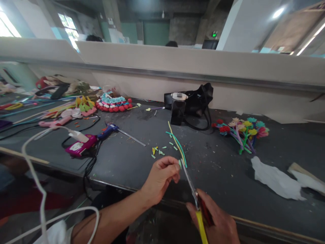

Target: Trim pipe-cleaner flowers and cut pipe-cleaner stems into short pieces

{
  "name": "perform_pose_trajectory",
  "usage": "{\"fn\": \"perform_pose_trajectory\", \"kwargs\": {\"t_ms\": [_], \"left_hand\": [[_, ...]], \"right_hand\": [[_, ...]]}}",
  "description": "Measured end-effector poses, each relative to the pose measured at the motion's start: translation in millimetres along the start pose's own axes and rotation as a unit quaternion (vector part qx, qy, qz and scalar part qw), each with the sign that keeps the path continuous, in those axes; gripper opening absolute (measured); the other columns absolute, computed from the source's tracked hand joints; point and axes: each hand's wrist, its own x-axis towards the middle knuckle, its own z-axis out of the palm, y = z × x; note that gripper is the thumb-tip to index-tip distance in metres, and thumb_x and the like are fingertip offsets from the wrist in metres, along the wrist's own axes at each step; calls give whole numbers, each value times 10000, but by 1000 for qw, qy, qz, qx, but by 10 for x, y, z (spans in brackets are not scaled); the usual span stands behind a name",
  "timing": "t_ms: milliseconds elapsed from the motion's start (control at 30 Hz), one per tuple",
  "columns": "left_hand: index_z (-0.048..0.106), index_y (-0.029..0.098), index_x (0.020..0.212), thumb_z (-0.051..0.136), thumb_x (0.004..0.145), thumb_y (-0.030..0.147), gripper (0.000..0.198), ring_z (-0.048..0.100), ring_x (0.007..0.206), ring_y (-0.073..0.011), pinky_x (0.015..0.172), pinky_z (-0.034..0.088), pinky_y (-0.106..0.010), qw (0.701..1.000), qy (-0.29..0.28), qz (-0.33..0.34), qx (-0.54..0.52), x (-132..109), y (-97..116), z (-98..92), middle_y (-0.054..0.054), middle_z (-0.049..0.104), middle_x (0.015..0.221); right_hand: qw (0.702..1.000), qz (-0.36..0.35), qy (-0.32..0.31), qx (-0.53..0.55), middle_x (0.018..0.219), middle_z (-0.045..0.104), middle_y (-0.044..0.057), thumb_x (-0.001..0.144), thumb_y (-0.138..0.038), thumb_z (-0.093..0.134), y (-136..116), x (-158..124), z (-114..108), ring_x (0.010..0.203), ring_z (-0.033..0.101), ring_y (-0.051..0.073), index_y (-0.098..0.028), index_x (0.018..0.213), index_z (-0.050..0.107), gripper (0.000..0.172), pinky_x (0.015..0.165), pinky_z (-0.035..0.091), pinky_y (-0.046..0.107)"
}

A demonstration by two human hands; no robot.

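- Head view, left hand [162, 178]: it reaches in over the surface [223, 176] near its front edge; thumb and index finger are pinched together on a short green piece [180, 164], with the other fingers curled below.
- Head view, right hand [218, 220]: it is wrapped round the handles of the scissors [189, 178], one yellow and one red, at the front edge; the blade tips point away from the body and reach the green piece.
- Head view, handling: the green piece looks very light, soft and bendy, so it would probably give under a firm squeeze; the end away from the blades seems the safest hold. The scissors look stiff and heavier, best gripped by the handles.
- Head view, nearby: a yellow strip [177, 143] and a teal strip [183, 152] lie side by side just beyond the blade tips, seemingly as light and pliable; green bits [161, 153] lie scattered to their left, small enough to be fiddly to pick up.
- Head view, hard to make out: the fingertips cover part of the green piece, so its length is unclear. How far the blades stand apart cannot be told. The right hand hides much of the red handle, and the bottom of the frame cuts off that hand.
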Motion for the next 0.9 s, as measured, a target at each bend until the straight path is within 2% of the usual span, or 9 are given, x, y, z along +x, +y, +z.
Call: {"fn": "perform_pose_trajectory", "kwargs": {"t_ms": [67, 133, 267, 400, 500, 600, 767, 900], "left_hand": [[615, 149, 696, 697, 671, 213, 107, 420, 469, -60, 507, 346, -208, 997, -12, 15, 74, -18, -3, -6, 59, 486, 515], [602, 147, 662, 660, 677, 185, 72, 428, 505, -65, 520, 341, -205, 978, -36, 51, 201, -55, -21, -13, 45, 503, 548], [599, 149, 639, 585, 662, 98, 57, 481, 583, -81, 551, 348, -198, 874, -136, 183, 430, -149, -120, -47, 18, 544, 624], [602, 153, 691, 594, 655, 105, 61, 480, 583, -83, 549, 327, -196, 785, -202, 276, 516, -199, -246, -88, 24, 540, 627], [589, 158, 701, 593, 644, 117, 71, 484, 589, -95, 565, 330, -211, 742, -218, 320, 548, -209, -298, -95, 22, 551, 626], [571, 168, 701, 583, 651, 125, 67, 477, 574, -96, 560, 330, -215, 728, -207, 331, 563, -211, -318, -92, 26, 546, 618], [559, 177, 712, 591, 669, 152, 59, 482, 575, -102, 550, 336, -211, 730, -177, 340, 566, -216, -321, -91, 15, 558, 640], [559, 179, 718, 584, 692, 136, 56, 482, 566, -108, 549, 341, -216, 719, -180, 335, 582, -230, -294, -75, 1, 570, 634]], "right_hand": [[1000, -11, 24, -16, 660, 701, -5, 921, -476, 545, -11, 29, -31, 473, 661, 124, -196, 1029, 615, 308, 435, 498, 155], [999, -13, 45, -20, 674, 701, -5, 918, -456, 555, -19, 54, -63, 468, 659, 120, -197, 1030, 603, 286, 433, 498, 151], [998, 14, 64, 23, 771, 713, 15, 903, -456, 575, -31, 61, -102, 547, 692, 123, -198, 1068, 586, 307, 499, 537, 146], [995, 63, 66, 45, 685, 682, -29, 880, -486, 602, -52, 25, -106, 508, 673, 111, -203, 1074, 557, 346, 485, 530, 135], [994, 74, 76, 17, 697, 678, -23, 891, -462, 588, -66, 15, -98, 514, 672, 113, -205, 1030, 575, 293, 493, 532, 145], [995, 43, 84, -13, 753, 686, 3, 918, -418, 551, -67, 24, -87, 564, 686, 121, -201, 1032, 583, 246, 545, 547, 164], [998, 4, 61, -8, 783, 687, 12, 929, -419, 549, -34, 32, -66, 577, 692, 114, -185, 1086, 564, 283, 535, 544, 146], [997, -9, 65, -37, 842, 706, 46, 939, -377, 533, -2, 25, -51, 652, 719, 144, -181, 1072, 570, 240, 538, 551, 167]]}}
